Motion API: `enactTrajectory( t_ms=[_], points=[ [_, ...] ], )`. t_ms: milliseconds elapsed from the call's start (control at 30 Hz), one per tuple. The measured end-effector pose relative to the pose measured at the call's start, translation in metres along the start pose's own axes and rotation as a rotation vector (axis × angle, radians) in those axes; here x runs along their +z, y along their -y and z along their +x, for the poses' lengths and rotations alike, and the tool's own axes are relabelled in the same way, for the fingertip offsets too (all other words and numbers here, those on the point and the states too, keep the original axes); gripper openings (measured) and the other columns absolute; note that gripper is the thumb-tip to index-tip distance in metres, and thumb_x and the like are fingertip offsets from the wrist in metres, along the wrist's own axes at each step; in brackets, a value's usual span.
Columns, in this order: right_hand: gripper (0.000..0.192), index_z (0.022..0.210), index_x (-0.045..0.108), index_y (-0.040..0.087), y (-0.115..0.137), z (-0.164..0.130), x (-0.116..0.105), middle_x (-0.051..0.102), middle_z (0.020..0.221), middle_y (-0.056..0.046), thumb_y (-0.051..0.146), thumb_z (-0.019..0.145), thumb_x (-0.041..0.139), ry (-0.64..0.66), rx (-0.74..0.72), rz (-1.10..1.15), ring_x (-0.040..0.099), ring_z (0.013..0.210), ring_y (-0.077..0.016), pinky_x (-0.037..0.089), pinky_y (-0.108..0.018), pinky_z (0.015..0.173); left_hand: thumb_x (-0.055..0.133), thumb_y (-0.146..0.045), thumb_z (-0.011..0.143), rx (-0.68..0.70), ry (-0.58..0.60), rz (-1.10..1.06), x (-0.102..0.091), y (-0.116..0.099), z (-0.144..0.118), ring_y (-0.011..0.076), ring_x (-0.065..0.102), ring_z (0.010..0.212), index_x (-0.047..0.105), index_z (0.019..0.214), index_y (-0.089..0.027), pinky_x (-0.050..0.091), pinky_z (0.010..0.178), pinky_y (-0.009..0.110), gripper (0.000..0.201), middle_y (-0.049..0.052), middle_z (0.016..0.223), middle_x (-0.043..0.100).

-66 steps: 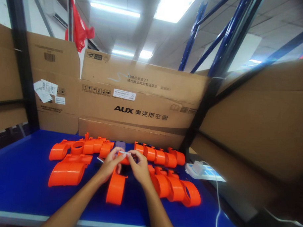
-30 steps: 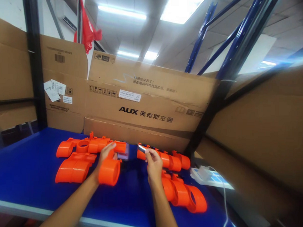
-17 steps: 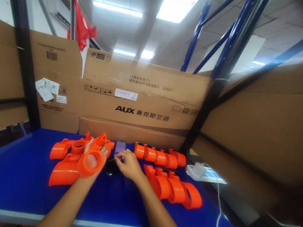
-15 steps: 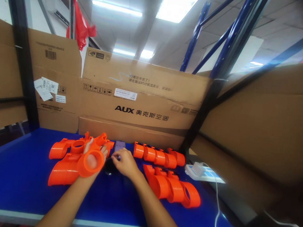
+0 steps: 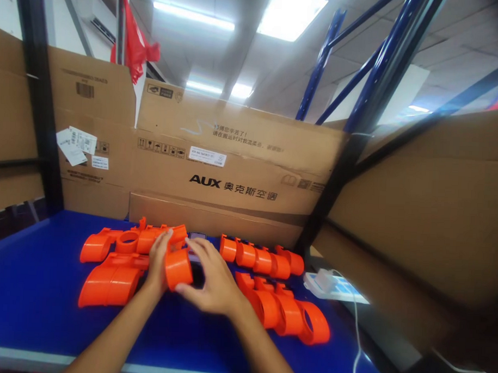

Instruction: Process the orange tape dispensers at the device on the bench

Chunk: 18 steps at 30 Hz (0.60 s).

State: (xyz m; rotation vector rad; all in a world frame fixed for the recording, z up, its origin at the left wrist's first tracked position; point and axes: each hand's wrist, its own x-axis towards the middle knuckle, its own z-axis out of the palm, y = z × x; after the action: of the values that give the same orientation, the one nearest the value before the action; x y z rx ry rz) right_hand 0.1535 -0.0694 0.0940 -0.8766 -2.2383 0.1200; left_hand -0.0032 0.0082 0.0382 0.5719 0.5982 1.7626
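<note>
At nine o'clock on the blue surface [image 5: 34, 266] lie two orange moulded pieces; the nearer, a broad curved orange shell [image 5: 109, 284], sits toward the person, and the long ribbed orange duct [image 5: 127, 241] lies just behind it, close to the cardboard boxes [image 5: 233, 169] that stand at twelve o'clock; moving toward the centre, the left hand [image 5: 159, 259] wraps its fingers round the left side of a short orange tube piece [image 5: 178, 268], its open round end turned toward the camera; the right hand [image 5: 213, 280] comes in from three o'clock with the fingers spread and the fingertips pressed on the tube's right rim, so both hands are closed on the same piece, which sits at the middle of the surface, whether lifted or resting I cannot tell; a phone [image 5: 196, 237] shows just behind it, mostly hidden; the piece looks like hard, thin-walled plastic, likely light and stiff, smooth enough to slip, best held round the barrel rather than by the thin clips; at two o'clock runs a row of orange ribbed sections [image 5: 263, 257], and at four o'clock a second orange ringed part [image 5: 289, 316]; far right, a white power strip [image 5: 331, 282] rests by the edge.
</note>
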Motion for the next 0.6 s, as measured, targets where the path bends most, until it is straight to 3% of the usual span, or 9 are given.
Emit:
enactTrajectory(
  t_ms=[100,233,367,467,533,600],
  points=[
    [0.075,0.147,0.039,0.027,0.013,-0.003,0.004,0.042,0.148,-0.011,0.052,0.081,0.067,0.083,0.014,-0.148,0.044,0.131,-0.0314,0.037,-0.049,0.108,0.079,-0.039,0.069,0.107,-0.111,0.102,-0.001,0.001,-0.001,0.0169,0.065,0.072,0.067,0.098,-0.017,0.05,0.068,0.026,0.038,0.0,0.08,0.068],
    [0.061,0.147,0.039,0.025,0.02,-0.005,0.018,0.041,0.15,-0.011,0.039,0.09,0.057,0.072,0.08,-0.198,0.045,0.132,-0.0292,0.042,-0.045,0.107,0.076,-0.049,0.071,0.139,-0.17,0.109,-0.002,0.006,0.001,0.0144,0.063,0.071,0.065,0.104,-0.019,0.049,0.068,0.026,0.045,0.0,0.084,0.068],
    [0.056,0.144,0.043,0.023,0.015,-0.002,0.019,0.053,0.14,-0.011,0.034,0.091,0.056,-0.018,0.138,-0.125,0.055,0.124,-0.0258,0.046,-0.04,0.103,0.069,-0.059,0.075,0.002,-0.017,0.066,0.001,0.009,0.001,0.015,0.063,0.066,0.066,0.105,-0.018,0.049,0.063,0.026,0.051,0.003,0.083,0.069],
    [0.05,0.138,0.049,0.02,-0.001,0.008,0.001,0.063,0.129,-0.01,0.034,0.09,0.057,-0.139,0.232,-0.065,0.06,0.117,-0.0232,0.046,-0.037,0.102,0.066,-0.058,0.079,-0.109,0.14,0.037,0.003,0.009,0.0,0.0173,0.065,0.071,0.063,0.118,-0.019,0.05,0.062,0.028,0.056,0.01,0.101,0.072],
    [0.05,0.136,0.051,0.019,-0.016,0.017,-0.017,0.067,0.123,-0.01,0.038,0.09,0.057,-0.182,0.375,-0.086,0.066,0.107,-0.0233,0.049,-0.035,0.095,0.066,-0.055,0.08,-0.117,0.169,0.053,0.003,0.009,0.0,0.0179,0.065,0.075,0.061,0.124,-0.02,0.051,0.059,0.028,0.056,0.014,0.114,0.069],
    [0.053,0.138,0.05,0.019,-0.033,0.028,-0.035,0.072,0.112,-0.01,0.043,0.092,0.054,-0.117,0.56,-0.134,0.072,0.084,-0.0206,0.053,-0.03,0.081,0.065,-0.055,0.08,-0.114,0.159,0.084,0.001,0.01,0.001,0.0171,0.064,0.073,0.062,0.121,-0.018,0.05,0.056,0.027,0.055,0.015,0.117,0.068]
  ],
)
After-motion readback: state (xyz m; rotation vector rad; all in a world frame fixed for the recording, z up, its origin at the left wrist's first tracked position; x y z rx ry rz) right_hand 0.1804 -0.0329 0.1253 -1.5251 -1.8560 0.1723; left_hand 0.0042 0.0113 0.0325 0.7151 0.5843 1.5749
